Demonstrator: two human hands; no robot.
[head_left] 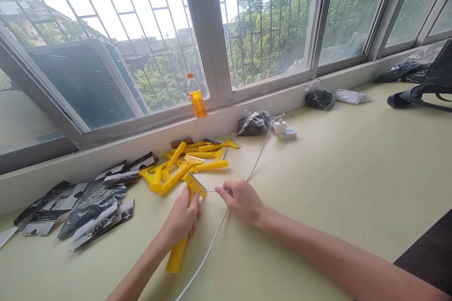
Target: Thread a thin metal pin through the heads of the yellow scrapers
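Observation:
My left hand [183, 214] is wrapped round a yellow scraper [177, 255], whose bladed head points away from me, its handle towards me. In my right hand [243, 201] is a screwdriver with a thin metal shaft [211, 191]; most of its handle is hidden by my fingers. The shaft lies level, its tip at the scraper's head. Just beyond my left hand lies a heap of yellow scrapers [174, 179], some with metal blades showing. A white cable [216, 234] passes beneath my right hand.
Black-and-white packaging [95, 225] lies at left. An orange-capped bottle [197, 103] stands on the sill. Farther back are a white charger [280, 126] on a small box, a bag of dark items [253, 123] and another dark bag [318, 97]. A black object [423, 96] sits far right.

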